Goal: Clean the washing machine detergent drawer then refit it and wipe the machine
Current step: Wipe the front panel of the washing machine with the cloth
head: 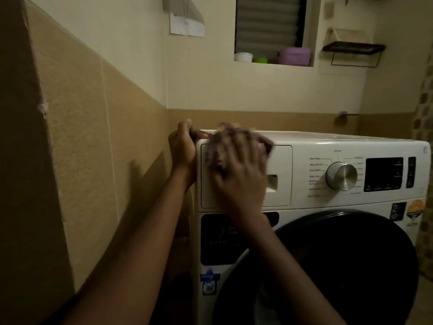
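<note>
A white front-loading washing machine (351, 141) fills the right half of the view. Its detergent drawer (282, 165) sits flush in the upper left of the front panel. My right hand (239, 170) presses a purplish cloth (222, 130) flat against the drawer front; the hand and cloth are blurred with motion. My left hand (182, 146) grips the machine's top left corner, fingers curled over the edge.
A metal dial (341, 175) and dark display (384, 174) lie right of the drawer, the dark round door (351, 266) below. A tiled wall (93, 137) stands close on the left. Tubs sit on a window ledge (274, 63); a black wall shelf (353, 48) hangs at right.
</note>
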